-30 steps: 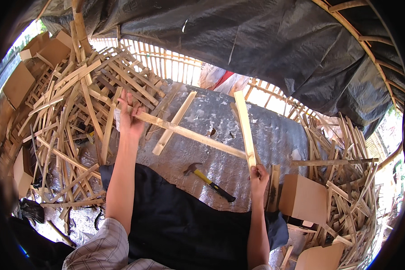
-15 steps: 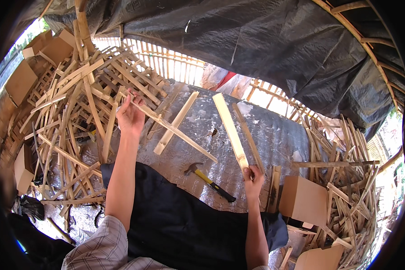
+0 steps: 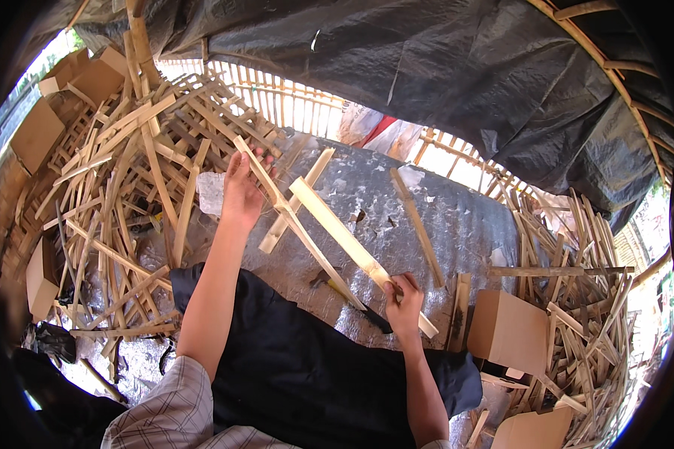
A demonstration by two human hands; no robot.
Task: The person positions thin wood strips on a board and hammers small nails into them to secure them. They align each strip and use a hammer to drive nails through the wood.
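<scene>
My left hand (image 3: 243, 191) holds a thin bamboo strip (image 3: 307, 239) near its upper end, thumb on one side and fingers behind it. The strip has a knot and slants down to the right. In my right hand (image 3: 404, 305) is a wider, pale bamboo slat (image 3: 344, 233), pinched near its lower end. The two pieces lie almost parallel, slightly apart. Below the strip is a hammer (image 3: 376, 320), mostly covered, its black handle end showing. Beyond them, another bamboo slat (image 3: 322, 162) rests on the grey metal sheet (image 3: 472, 217). A darker slat (image 3: 418, 228) lies farther right.
A tall heap of bamboo strips (image 3: 120, 179) stands on the left, with cardboard boxes (image 3: 36, 135) beside it. On the right are another heap (image 3: 588, 322) and an open cardboard box (image 3: 509, 329). Black cloth (image 3: 307, 374) covers my lap. Black plastic sheeting (image 3: 427, 67) hangs overhead.
My left hand has moved right with the thin strip, which now slopes more steeply. My right hand has moved a little left and down, tilting its slat leftward beside the strip. The hammer is now largely covered.
</scene>
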